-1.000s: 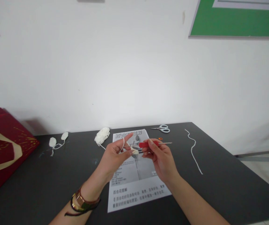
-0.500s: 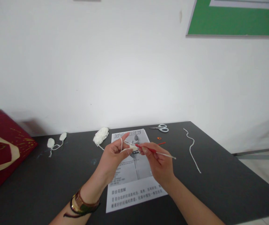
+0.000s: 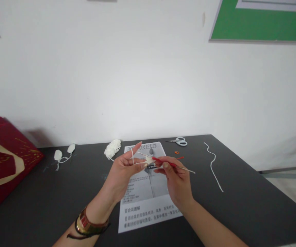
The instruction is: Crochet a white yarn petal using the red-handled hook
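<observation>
Pinching a white yarn piece (image 3: 149,160) between fingers (image 3: 139,168) of the left hand (image 3: 121,173), above the printed sheet (image 3: 148,219); gripping a red-handled hook (image 3: 172,164) in the right hand (image 3: 178,178), seemingly touching the yarn piece.

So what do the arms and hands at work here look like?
They are a person's, with no gloves and no sleeves in view. The left hand has a gold and reddish-brown band at its wrist, with a black cord ending loose. The right hand shows nothing worn.
</observation>
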`<state>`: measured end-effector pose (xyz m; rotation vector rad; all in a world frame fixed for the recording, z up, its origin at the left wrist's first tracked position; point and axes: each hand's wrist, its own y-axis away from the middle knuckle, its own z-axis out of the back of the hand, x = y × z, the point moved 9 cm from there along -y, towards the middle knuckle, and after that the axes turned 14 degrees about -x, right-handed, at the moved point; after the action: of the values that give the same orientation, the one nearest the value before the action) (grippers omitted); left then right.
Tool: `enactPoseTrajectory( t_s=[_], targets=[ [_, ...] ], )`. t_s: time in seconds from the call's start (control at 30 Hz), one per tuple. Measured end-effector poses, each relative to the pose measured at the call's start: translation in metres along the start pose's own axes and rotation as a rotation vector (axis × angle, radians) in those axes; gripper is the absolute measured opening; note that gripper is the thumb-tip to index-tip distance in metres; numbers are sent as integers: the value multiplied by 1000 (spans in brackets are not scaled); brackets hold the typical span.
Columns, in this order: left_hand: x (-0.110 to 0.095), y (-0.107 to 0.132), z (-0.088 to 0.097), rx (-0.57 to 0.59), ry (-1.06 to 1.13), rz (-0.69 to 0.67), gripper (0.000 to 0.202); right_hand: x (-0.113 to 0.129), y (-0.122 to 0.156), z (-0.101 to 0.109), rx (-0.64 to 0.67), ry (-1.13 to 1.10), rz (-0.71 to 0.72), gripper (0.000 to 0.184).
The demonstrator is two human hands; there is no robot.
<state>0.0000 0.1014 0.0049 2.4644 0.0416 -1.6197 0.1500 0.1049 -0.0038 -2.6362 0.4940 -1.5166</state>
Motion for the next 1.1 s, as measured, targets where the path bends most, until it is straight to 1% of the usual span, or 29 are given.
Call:
enactPoseTrajectory(
  t_s=[0.1, 0.2, 0.3, 0.43, 0.53, 0.77, 1.0, 1.1],
  targets=[
    [-2, 1, -1, 5, 6, 0, 71, -13, 0, -1, 2, -116, -161, 11],
    [-3, 2, -2, 36, -6, 19, 67, -22, -2, -5, 44, -202, -301, 13],
    [1, 4, -3, 101, -35, 92, 62, -21, -5, -7, 84, -240, -354, 13],
    [4, 9, -6, 185, -70, 178, 58, -12, -11, -7, 125, -246, -340, 15],
    [5, 16, -9, 226, -85, 213, 57, -6, -13, -9, 161, -249, -336, 16],
    [9, 23, -12, 305, -201, 235, 52, 5, -17, -12, 268, -224, -304, 18],
    [12, 24, -10, 352, -282, 240, 49, 20, -20, -9, 312, -129, -219, 19],
    [13, 25, -10, 355, -311, 245, 50, 24, -20, -8, 330, -86, -192, 21]
  ],
)
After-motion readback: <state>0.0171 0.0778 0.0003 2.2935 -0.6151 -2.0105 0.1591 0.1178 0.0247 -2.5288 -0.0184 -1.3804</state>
